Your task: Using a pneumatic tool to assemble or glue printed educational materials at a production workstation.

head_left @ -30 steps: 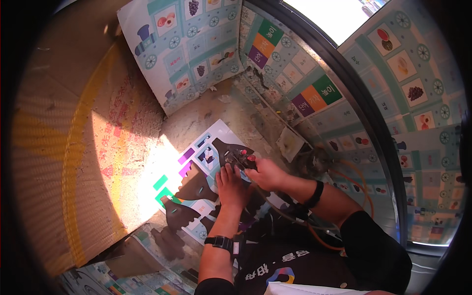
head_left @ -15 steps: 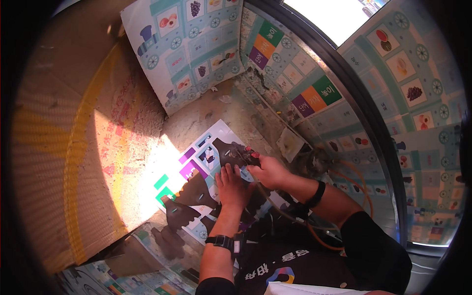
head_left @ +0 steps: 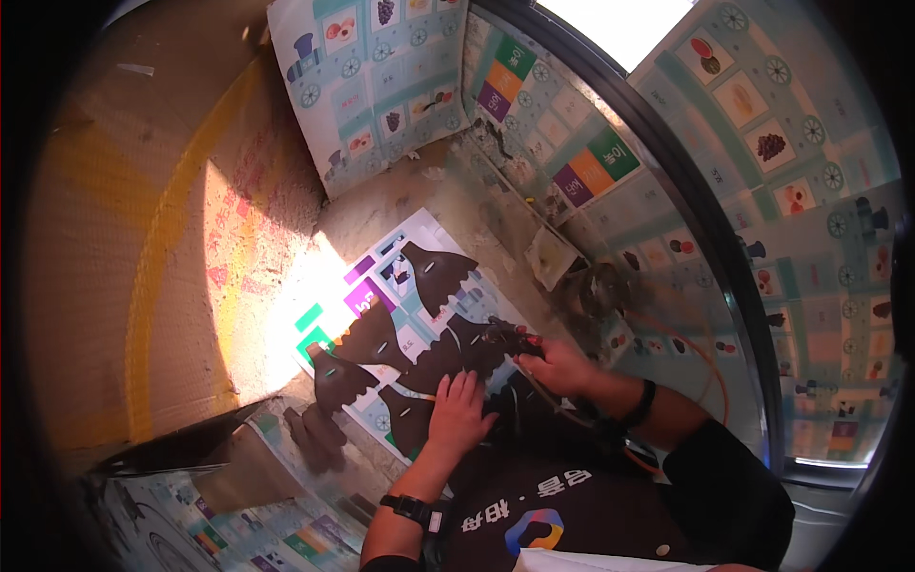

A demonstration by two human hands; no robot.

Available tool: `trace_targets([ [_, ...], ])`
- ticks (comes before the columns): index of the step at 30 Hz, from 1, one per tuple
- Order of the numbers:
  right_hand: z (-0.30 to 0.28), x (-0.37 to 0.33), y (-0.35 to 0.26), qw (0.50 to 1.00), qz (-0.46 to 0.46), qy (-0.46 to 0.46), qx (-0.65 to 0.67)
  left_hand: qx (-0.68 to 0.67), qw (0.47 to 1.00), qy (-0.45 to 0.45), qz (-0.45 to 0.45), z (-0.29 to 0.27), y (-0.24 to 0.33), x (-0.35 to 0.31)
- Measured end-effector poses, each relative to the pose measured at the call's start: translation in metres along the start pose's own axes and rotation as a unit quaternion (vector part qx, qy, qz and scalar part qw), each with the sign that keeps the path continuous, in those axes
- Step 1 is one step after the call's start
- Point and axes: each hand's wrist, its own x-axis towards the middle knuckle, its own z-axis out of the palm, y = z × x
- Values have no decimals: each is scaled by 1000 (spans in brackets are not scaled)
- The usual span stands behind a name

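My right hand [head_left: 560, 368] grips a dark spray gun [head_left: 507, 337] with red parts, its nozzle end over dark brown cut pieces with scalloped edges. A hose trails from it beside my forearm. My left hand [head_left: 459, 416] lies with fingers stretched out at the near edge of one such piece [head_left: 448, 355]. Several more lie around: a slotted piece [head_left: 438, 276] at the far side, another slotted piece [head_left: 377, 338] in the middle and a third slotted piece [head_left: 339, 379] at the left. Beneath them is a colourful printed sheet [head_left: 422, 227]. No spray is visible.
Printed panels [head_left: 372, 95] wall the back, and another printed panel [head_left: 591, 172] lines the right, behind a dark curved frame [head_left: 710, 229]. A large brown cardboard sheet [head_left: 124, 315] stands at left. An orange hose [head_left: 710, 357] loops at right. Bright sunlight falls beside the printed sheet.
My right hand has brought the spray gun nearer to me, away from the far piece. My left hand has also drawn back toward me. The view has shifted slightly.
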Motion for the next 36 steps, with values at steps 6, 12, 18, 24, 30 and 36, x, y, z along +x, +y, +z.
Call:
trace_targets([
  [6,19,-11,7,1000,-12,21,-16,-4,997,-56,-55,30,22,10],
  [12,14,-11,4,998,-3,51,-20,0,996,-66,-65,36,27,16],
  [18,16,-9,2,997,-7,28,-78,-26,996,-56,-70,37,26,17],
  [24,10,-15,-1,999,13,-12,-34,-6,996,-67,-64,39,25,17],
  [30,1,-6,3,997,57,34,-44,-8,995,-72,-66,35,25,18],
  [36,8,-6,6,999,-6,7,-51,-15,996,-58,-59,38,23,17],
])
